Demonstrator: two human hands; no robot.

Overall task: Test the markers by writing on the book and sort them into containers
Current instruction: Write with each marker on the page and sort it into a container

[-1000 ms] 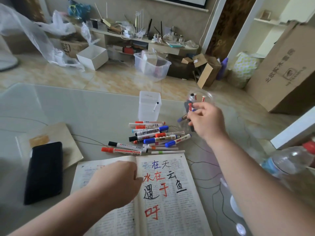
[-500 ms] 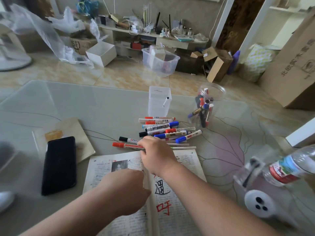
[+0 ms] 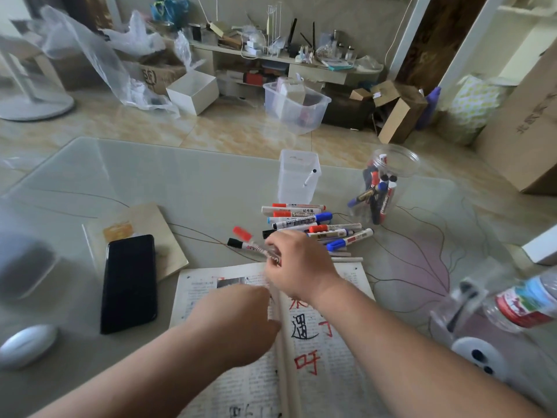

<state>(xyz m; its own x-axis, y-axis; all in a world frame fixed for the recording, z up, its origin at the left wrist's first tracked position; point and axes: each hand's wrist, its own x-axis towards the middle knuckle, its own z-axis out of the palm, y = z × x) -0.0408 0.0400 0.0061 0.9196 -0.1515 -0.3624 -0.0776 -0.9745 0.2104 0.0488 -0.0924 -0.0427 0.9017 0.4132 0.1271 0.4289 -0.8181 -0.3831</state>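
Presently only the head view is offered, and in it the right hand (image 3: 298, 263) is seen curled round the barrel of a red-capped marker (image 3: 242, 233). The marker is held raised off the glass table (image 3: 196, 188), with its cap pointing away to the left, just above the far edge of the open book (image 3: 340, 357). A black-capped marker (image 3: 234, 243) is left lying just beside it. The left hand (image 3: 238, 315) is laid on the book's left page next to the spine. Its fingers are turned from the camera, so it cannot be told whether they are flat or curled, and nothing is seen held in it. On the right page large characters in black and red are already written, so some testing is judged done. Several markers with red, blue and black caps are stood in the round jar (image 3: 382, 188), while a single marker is leaned inside the square container (image 3: 298, 176); both are placed beyond the pile of markers (image 3: 316, 227). Roughly a dozen markers are counted unsorted in that pile, between the book and the containers. The task is therefore judged well begun but far from finished: the held marker is not yet uncapped or tried, and the pile is yet to be worked through. A phone (image 3: 129, 282) is set well apart on the left.
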